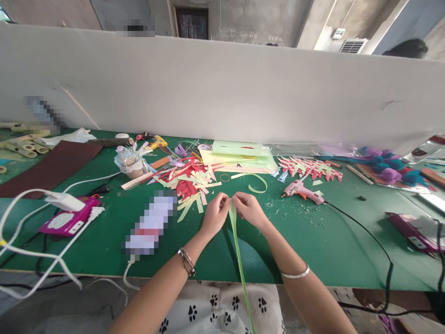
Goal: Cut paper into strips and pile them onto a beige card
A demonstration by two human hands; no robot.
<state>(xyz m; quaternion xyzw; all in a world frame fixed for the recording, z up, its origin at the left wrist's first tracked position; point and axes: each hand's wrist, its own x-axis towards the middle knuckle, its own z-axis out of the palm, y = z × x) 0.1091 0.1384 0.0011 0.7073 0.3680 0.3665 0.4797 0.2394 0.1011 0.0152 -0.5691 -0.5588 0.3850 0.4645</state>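
Observation:
Both hands meet above the green table (208,250), pinching one end of a long light green paper strip (238,246). The strip hangs down past the table's front edge over my lap. My left hand (216,214) is closed on the strip's end from the left. From the right, my right hand (249,209) grips the same end, its fingertips close to the left ones. Just beyond the hands lie a curled pale green strip (259,189) and a thin rubber band (225,177).
A pile of red and yellow paper strips (191,178) lies left of centre. A pink glue gun (301,192) with a black cord lies to the right. Pale green sheets (239,157) rest at the back. Left are a blurred phone (151,222) and a magenta power strip (71,215).

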